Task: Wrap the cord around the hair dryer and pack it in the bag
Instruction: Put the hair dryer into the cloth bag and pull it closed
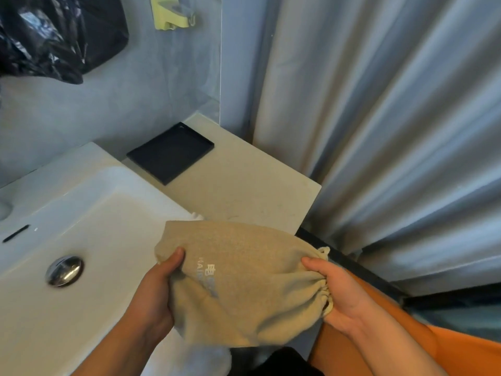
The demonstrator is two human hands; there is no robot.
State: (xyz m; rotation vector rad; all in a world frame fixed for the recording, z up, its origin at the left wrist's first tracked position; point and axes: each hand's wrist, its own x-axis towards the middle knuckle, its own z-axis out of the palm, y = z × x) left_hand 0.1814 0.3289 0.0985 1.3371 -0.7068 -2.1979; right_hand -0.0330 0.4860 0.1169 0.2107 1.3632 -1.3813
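While it's gripped, the beige cloth drawstring bag point(244, 267) hangs between.
Base clutched in left hand point(154, 291), cinched mouth clenched in right hand point(341, 297).

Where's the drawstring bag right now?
The bag is lower centre of the head view, held just right of the sink over the counter's front edge; the left hand grips its bottom end, the right hand its cinched mouth.

We cannot see what is inside the drawstring bag point(238, 280); its cloth hides it, and its print point(207, 275) is too blurred for us to read. The fingers of our left hand point(151, 291), all but the thumb, lie hidden under the bag. At far left, the black plastic bag point(54, 36) runs off the top edge.
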